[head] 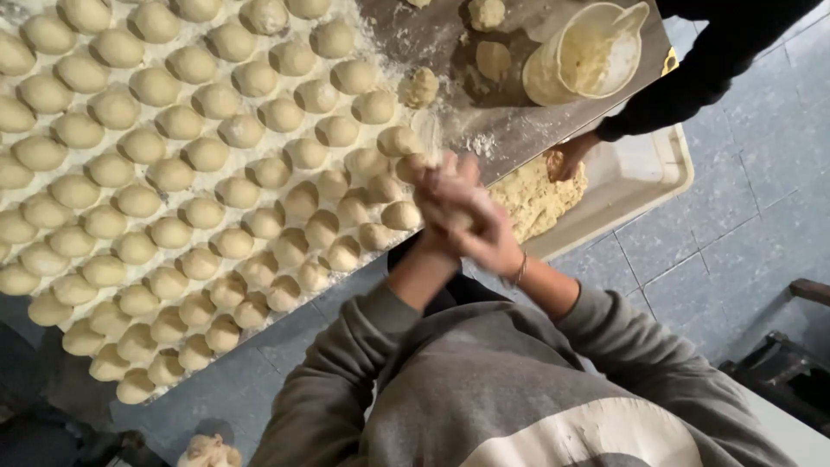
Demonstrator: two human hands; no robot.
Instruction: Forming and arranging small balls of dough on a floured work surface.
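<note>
I see a small pale lump of soft dough (456, 216) pressed between my two hands, just right of the middle of the frame. Only a bit of it shows. It looks creamy white and smooth, and it is blurry, so I cannot tell its full shape.

My left hand (445, 192) lies on top of the lump, curled over it and dusted with flour. My right hand (491, 240) is under it, palm cupped around it. Both hands are closed loosely on the dough, pressed together. A thin bracelet (520, 270) sits on my right wrist. My grey sweater sleeves (354, 346) fill the bottom of the frame.

Just left of my hands is a big floured metal table (432, 35). It is covered with many round pale dough balls (173, 173) in neat rows, from the upper left down to the lower left. They sit close, many touching.

Just right of my hands is a crumbly yellow heap of dough (536, 199) in a cream plastic tub (657, 173). Another person's hand (566, 156) with a black sleeve (692, 78) reaches into that heap from the upper right.

At the top, right of the middle, a cream plastic jug (588, 60) lies on the table, with a few loose dough bits near it. The grey tiled floor (735, 233) shows on the right.
</note>
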